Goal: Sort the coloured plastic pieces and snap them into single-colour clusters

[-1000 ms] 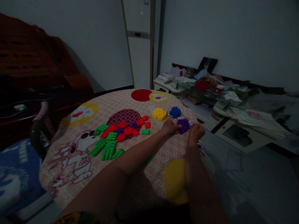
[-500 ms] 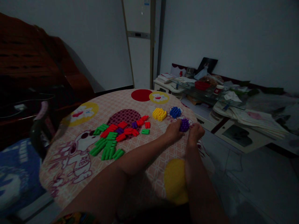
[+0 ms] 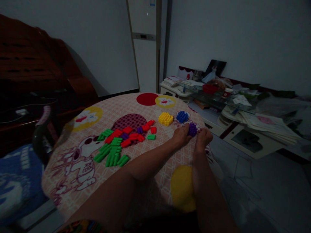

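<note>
A knobbly purple cluster of toy building blocks point(image 3: 192, 129) is between my two hands at the right side of the table. My left hand point(image 3: 181, 135) wraps round its left side, thumb on top. My right hand point(image 3: 204, 138) has its fingers curled in against the right side of the cluster; its fingertips are partly hidden. Just beyond, a blue block cluster point(image 3: 182, 116) and a yellow block cluster point(image 3: 166, 119) lie on the cloth.
Loose green blocks point(image 3: 113, 156) and red blocks point(image 3: 133, 136) are spread over the left middle of the round table point(image 3: 155, 181), with a few purple ones among them. A chair point(image 3: 41, 136) stands at left. Beyond the right edge is a cluttered low cabinet point(image 3: 245, 136).
My left hand has shifted slightly right and closed further round the purple cluster, covering more of its left side. My right hand has hardly moved.
</note>
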Action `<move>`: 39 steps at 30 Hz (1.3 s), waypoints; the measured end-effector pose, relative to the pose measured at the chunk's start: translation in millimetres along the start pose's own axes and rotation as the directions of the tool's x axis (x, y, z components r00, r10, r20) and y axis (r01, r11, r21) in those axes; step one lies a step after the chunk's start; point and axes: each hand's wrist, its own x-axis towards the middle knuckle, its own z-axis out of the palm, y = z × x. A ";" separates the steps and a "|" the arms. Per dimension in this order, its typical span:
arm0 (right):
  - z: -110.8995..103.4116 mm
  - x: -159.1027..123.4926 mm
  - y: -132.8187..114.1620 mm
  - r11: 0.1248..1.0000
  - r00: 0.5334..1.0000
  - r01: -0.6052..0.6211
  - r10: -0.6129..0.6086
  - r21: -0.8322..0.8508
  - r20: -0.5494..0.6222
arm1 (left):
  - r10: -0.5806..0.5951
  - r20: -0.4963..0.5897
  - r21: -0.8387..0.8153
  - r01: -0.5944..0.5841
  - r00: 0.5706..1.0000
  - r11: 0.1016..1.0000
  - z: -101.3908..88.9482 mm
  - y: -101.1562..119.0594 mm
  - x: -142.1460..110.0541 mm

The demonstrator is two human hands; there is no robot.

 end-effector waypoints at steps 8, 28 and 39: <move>1.4 -0.6 -2.2 0.999 0.997 -0.047 0.048 0.012 -0.067 | 0.003 -0.016 0.006 -0.003 1.000 1.000 -10.9 -0.6 -0.5; 0.4 1.1 -2.4 0.999 0.996 -0.033 0.033 -0.006 -0.084 | -0.586 0.068 0.598 0.438 0.807 0.672 -185.1 -163.7 -113.2; 1.6 1.7 -2.8 0.999 0.996 -0.053 0.054 0.009 -0.075 | -0.535 0.043 0.548 0.427 0.844 0.719 -174.7 -176.2 -114.4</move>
